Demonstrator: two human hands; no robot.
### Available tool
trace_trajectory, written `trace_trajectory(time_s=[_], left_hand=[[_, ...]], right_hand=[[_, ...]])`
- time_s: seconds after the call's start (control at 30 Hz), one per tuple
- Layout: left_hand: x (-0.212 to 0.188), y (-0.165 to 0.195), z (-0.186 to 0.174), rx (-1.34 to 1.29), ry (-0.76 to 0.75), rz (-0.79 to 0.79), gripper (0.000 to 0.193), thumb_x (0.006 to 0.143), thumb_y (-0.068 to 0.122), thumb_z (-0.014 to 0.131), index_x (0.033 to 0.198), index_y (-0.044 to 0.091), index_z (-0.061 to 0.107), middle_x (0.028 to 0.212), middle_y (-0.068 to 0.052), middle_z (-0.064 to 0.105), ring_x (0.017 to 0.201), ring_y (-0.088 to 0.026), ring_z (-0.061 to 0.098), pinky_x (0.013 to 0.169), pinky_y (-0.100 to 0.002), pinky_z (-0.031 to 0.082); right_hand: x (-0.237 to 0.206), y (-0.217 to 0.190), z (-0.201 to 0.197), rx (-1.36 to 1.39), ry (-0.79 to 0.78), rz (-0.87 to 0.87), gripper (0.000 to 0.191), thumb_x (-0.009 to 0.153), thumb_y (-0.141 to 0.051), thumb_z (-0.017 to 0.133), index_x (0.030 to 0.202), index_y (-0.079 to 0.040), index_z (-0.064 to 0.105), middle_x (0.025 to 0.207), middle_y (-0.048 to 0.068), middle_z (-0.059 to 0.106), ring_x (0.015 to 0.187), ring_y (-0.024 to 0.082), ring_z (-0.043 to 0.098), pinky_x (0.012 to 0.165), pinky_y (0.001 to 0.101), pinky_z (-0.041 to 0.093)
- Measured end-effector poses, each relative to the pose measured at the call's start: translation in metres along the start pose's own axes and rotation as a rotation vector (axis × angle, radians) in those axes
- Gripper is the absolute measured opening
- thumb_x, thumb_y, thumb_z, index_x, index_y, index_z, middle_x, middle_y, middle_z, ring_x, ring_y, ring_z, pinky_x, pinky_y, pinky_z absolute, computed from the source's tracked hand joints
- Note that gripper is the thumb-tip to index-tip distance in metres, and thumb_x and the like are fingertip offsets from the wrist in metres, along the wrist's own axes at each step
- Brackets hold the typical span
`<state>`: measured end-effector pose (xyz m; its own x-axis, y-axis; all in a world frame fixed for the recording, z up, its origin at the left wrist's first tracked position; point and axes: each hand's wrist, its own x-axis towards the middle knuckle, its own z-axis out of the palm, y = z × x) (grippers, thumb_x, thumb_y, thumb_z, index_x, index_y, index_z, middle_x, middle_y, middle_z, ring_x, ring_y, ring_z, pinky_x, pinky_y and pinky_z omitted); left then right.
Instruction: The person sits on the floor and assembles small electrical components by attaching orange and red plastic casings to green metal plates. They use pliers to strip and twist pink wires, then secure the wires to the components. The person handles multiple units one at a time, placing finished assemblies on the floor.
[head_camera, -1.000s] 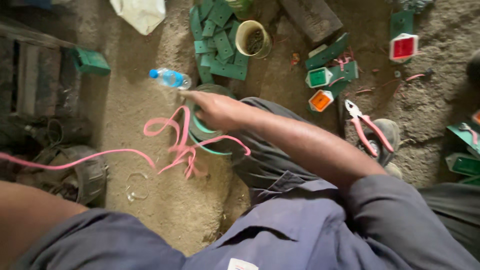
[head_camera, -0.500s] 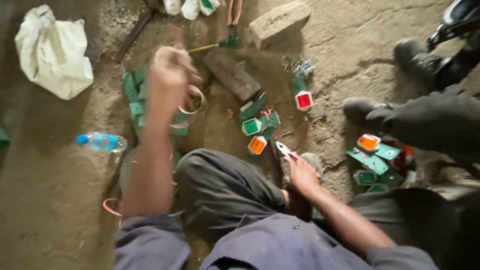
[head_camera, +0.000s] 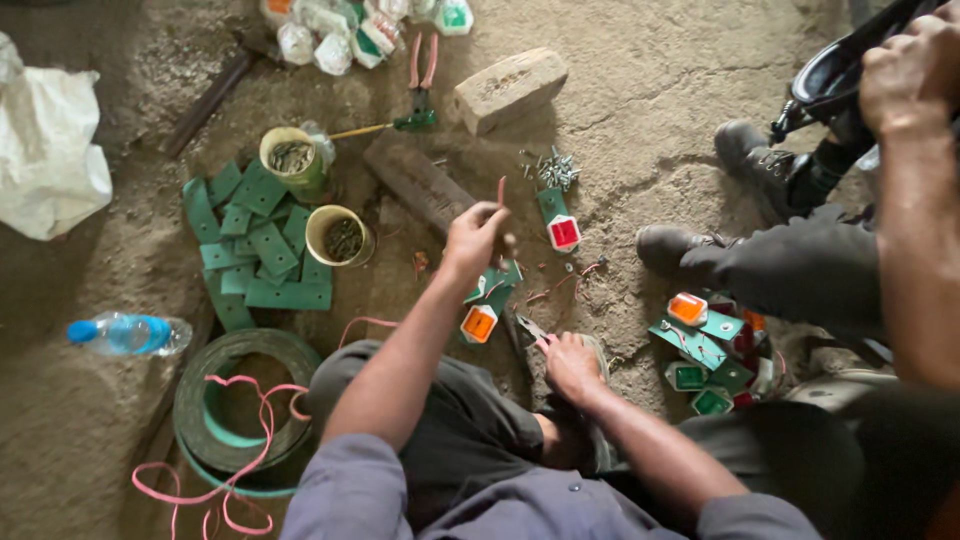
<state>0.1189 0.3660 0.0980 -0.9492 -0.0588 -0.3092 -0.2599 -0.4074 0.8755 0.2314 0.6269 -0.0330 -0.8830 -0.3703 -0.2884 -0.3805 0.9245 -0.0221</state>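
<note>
The left hand (head_camera: 474, 238) is raised over the dirt floor (head_camera: 640, 110) with its fingers (head_camera: 490, 222) pinched on a short piece of pink wire (head_camera: 501, 190), whose free end stands up just above the fingertips. Just below and to the right of those fingers lies a green plate carrying a red reflector (head_camera: 562, 231), and a scatter of small screws (head_camera: 556, 170) sits a little beyond it. Directly under the left hand are a green-faced reflector (head_camera: 497, 280) and an orange reflector (head_camera: 479, 323), both on the ground. The right hand (head_camera: 570, 366) rests low by the knee, its fingers curled around the handles of a pair of pliers (head_camera: 530, 330), the metal nose pointing toward the orange reflector. To the left of the left-hand fingers stand two yellow tubs of small hardware (head_camera: 339, 234), set beside a heap of flat green plates (head_camera: 258, 240). A wooden block (head_camera: 418, 183) lies just beyond the fingers, with a stone brick (head_camera: 509, 88) and a second pair of red-handled pliers (head_camera: 422, 80) farther off. Well to the right of the right-hand fingers is a cluster of finished green, red and orange reflectors (head_camera: 705, 352). A green rubber ring (head_camera: 245, 400) draped with pink wire and a blue-capped water bottle (head_camera: 128, 334) lie far left. Another person's hand (head_camera: 915, 70) shows at the upper right.
</note>
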Motion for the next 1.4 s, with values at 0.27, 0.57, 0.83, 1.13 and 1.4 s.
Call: trace_trajectory(time_s=[0.27, 0.57, 0.83, 1.13, 1.4], left_hand=[[-0.006, 0.003, -0.008, -0.026, -0.104, -0.022, 0.013, 0.103, 0.018, 0.055, 0.112, 0.009, 0.058, 0.077, -0.007, 0.07, 0.059, -0.015, 0.066, 0.042, -0.03, 0.05], [-0.031, -0.011, 0.005, -0.092, -0.256, 0.108, 0.01, 0.109, 0.016, 0.057, 0.112, 0.006, 0.061, 0.085, -0.009, 0.073, 0.071, -0.016, 0.069, 0.058, -0.029, 0.055], [-0.049, 0.015, 0.024, -0.037, -0.215, -0.143, 0.01, 0.105, 0.019, 0.056, 0.107, 0.01, 0.06, 0.072, -0.003, 0.067, 0.044, -0.009, 0.056, 0.034, -0.025, 0.038], [-0.046, 0.01, 0.028, 0.116, -0.143, -0.031, 0.006, 0.103, 0.013, 0.059, 0.105, 0.009, 0.063, 0.071, -0.001, 0.066, 0.043, -0.006, 0.048, 0.037, -0.023, 0.034], [-0.047, -0.003, 0.027, 0.449, -0.048, 0.368, 0.007, 0.104, 0.005, 0.064, 0.11, 0.003, 0.067, 0.082, 0.003, 0.06, 0.075, -0.004, 0.051, 0.063, -0.024, 0.043]], right_hand=[[-0.03, 0.039, -0.096, 1.291, -0.832, 0.09, 0.027, 0.085, -0.018, 0.071, 0.102, 0.001, 0.063, 0.08, 0.006, 0.065, 0.065, 0.019, 0.06, 0.058, 0.0328, 0.046], [-0.04, 0.039, -0.194, 1.671, -0.649, 0.066, 0.041, 0.072, -0.006, 0.071, 0.111, -0.001, 0.058, 0.094, 0.007, 0.063, 0.08, 0.014, 0.063, 0.062, 0.0292, 0.052], [-0.033, 0.046, -0.227, 1.588, -0.502, 0.015, 0.057, 0.073, -0.007, 0.07, 0.128, 0.0, 0.058, 0.099, 0.007, 0.064, 0.082, 0.019, 0.062, 0.067, 0.0341, 0.055], [-0.019, 0.033, -0.217, 1.058, -0.161, -0.019, 0.059, 0.08, -0.01, 0.073, 0.138, -0.008, 0.059, 0.106, 0.007, 0.056, 0.097, 0.016, 0.055, 0.085, 0.0297, 0.047], [-0.019, 0.021, -0.221, 0.738, 0.118, -0.155, 0.051, 0.081, -0.01, 0.067, 0.131, -0.01, 0.062, 0.123, 0.012, 0.06, 0.112, 0.03, 0.064, 0.094, 0.0379, 0.052]])
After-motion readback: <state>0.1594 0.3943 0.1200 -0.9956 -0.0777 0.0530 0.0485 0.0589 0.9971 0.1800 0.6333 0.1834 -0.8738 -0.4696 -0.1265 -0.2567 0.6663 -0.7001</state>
